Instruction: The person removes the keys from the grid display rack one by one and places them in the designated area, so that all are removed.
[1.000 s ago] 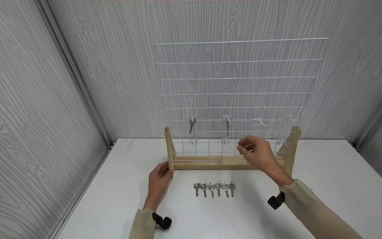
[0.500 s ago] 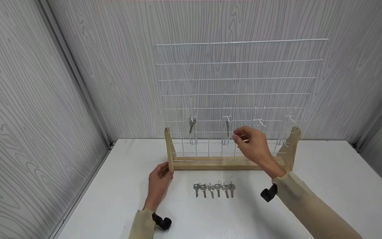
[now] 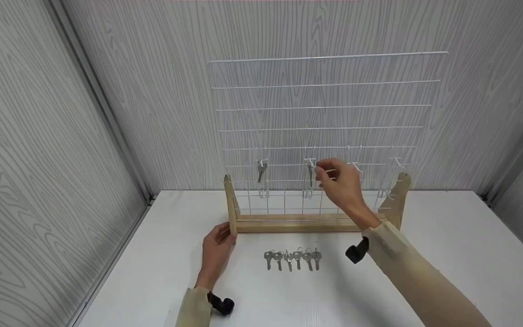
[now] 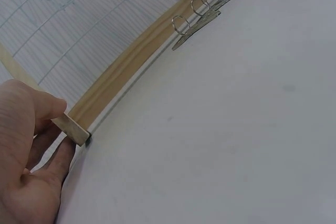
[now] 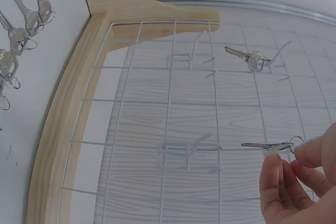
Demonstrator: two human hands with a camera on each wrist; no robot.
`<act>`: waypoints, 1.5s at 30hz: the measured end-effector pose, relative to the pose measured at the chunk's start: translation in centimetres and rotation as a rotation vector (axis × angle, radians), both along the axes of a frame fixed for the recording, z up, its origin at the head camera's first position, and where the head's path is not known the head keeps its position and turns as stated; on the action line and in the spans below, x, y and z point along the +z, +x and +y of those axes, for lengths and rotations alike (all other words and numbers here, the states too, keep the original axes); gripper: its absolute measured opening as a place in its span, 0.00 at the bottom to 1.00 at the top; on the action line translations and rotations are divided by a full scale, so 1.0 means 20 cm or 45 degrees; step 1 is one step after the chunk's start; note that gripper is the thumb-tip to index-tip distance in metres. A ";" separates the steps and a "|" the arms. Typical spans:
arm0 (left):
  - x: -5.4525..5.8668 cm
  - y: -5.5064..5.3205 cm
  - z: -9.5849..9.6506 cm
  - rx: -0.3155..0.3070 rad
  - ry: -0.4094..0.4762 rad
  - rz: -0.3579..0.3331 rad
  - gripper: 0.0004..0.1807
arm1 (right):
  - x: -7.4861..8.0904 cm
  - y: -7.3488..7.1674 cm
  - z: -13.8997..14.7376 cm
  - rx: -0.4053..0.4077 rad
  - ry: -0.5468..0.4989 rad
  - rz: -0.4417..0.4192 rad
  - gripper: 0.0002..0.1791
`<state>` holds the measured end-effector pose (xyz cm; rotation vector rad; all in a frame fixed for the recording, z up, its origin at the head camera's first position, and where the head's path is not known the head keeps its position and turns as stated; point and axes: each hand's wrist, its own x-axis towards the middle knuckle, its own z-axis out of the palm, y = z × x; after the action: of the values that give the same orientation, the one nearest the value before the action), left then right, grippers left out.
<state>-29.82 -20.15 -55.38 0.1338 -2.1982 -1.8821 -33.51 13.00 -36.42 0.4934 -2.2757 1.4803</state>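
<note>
My left hand grips the left wooden upright of a white wire grid rack near its foot; in the left wrist view, thumb and fingers lie either side of the wood. My right hand is raised in front of the grid, its bent fingertips beside a key with a ring on the second hook. In the right wrist view thumb and finger stand slightly apart at that key and ring, partly covering them. To the left another key hangs from the first hook.
A row of several keys with rings lies on the white table before the rack's wooden base. Two more upper hooks, one a white hook, carry no key; lower hooks sit beneath. Patterned walls stand behind and beside.
My right hand has risen and moved left, from low before the grid up to the key on the second hook. The left hand stays on the upright, and the hanging keys keep their places.
</note>
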 end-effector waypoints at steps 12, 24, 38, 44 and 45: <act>0.01 0.01 0.01 -0.003 0.031 -0.011 0.23 | 0.03 -0.04 -0.01 -0.002 0.026 0.002 0.11; 0.00 -0.01 0.02 -0.014 0.056 -0.003 0.23 | 0.03 -0.04 -0.01 -0.020 0.047 0.036 0.10; 0.00 -0.01 0.01 0.018 -0.002 0.000 0.22 | 0.05 -0.02 0.00 -0.021 0.075 0.026 0.08; -0.01 -0.01 0.00 0.020 0.004 0.002 0.22 | 0.05 -0.01 -0.01 -0.014 0.060 0.028 0.08; -0.01 -0.01 0.00 0.018 0.006 0.003 0.22 | 0.06 0.00 -0.02 -0.014 0.061 0.030 0.08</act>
<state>-30.05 -20.24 -55.53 0.1478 -2.1859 -1.8790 -33.58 12.69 -35.31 0.5089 -2.2963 1.4103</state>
